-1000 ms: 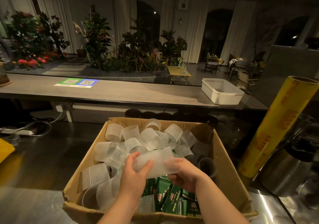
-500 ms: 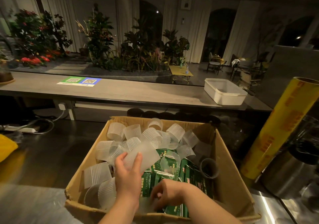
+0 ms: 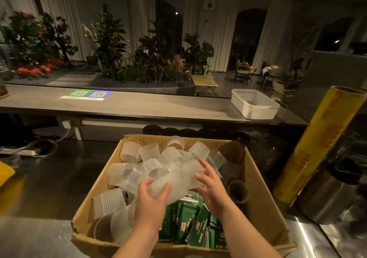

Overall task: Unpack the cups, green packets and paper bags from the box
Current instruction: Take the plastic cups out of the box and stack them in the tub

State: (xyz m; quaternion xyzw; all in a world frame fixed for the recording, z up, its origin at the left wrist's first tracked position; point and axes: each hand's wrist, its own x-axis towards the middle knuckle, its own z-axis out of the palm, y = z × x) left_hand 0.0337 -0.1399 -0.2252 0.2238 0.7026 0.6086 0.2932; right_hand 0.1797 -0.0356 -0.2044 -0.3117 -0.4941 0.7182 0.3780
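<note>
Cup stack (image 3: 178,178) sideways: left fingers (image 3: 146,184) curled round it, right fingers (image 3: 204,166) touching.

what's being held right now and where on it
A sideways stack of ribbed clear cups: the left hand grips its left end, the right hand touches its right end, fingers spread.

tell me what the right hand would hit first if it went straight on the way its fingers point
Probably the loose ribbed cups at the far side of the box, just beyond the right hand; depth is unclear, so it might pass over them.
</note>
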